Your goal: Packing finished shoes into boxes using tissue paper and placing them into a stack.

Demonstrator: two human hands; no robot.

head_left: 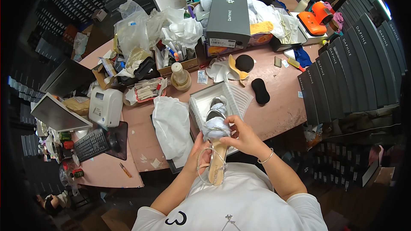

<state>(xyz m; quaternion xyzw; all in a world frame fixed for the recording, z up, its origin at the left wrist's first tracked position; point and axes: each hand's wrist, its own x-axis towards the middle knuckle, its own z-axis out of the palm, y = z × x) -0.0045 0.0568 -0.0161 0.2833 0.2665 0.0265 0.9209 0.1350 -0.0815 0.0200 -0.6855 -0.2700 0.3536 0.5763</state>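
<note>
Head view: ribbed white wrapping (pixel 238 100) overhangs an open box (pixel 198 102). Our left hand (pixel 199 151) and right hand (pixel 245 136) grasp a silver-strapped sandal (pixel 218 157).

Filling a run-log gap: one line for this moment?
left hand: holding sandal | right hand: fingers at white padding in sandal's front | open box: beyond sandal

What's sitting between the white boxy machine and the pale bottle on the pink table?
A red-rimmed basket holding a pile of whitish packets, seen in the head view.
</note>
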